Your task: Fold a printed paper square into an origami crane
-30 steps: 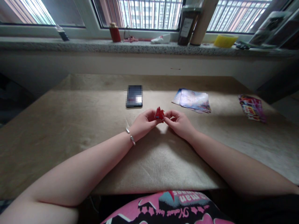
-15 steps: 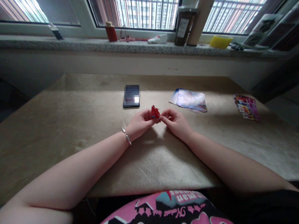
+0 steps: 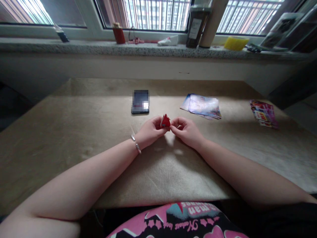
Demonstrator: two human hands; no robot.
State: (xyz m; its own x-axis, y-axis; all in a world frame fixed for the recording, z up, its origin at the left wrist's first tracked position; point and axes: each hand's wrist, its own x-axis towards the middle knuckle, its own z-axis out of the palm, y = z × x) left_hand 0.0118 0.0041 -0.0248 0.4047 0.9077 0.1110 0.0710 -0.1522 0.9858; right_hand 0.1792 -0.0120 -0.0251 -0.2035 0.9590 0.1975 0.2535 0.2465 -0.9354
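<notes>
A small red piece of folded paper, pointed at the top, is held just above the table between my two hands. My left hand is closed, its thumb and fingers pinching the piece from the left. My right hand is closed too, with thumb and forefinger pinched at the paper's lower right edge. The fingertips partly cover its lower part. Whether it is a folded wrapper or plain paper, I cannot tell.
On the table a phone with a blurred screen lies beyond my left hand. Pale blue printed sheets lie beyond my right hand, and colourful cards farther right. The stone windowsill holds a red lighter-like container, a dark jar and yellow tape.
The red paper has turned slightly and dropped a little between the fingers. Both hands stay in nearly the same place, and the whole view has shifted slightly.
</notes>
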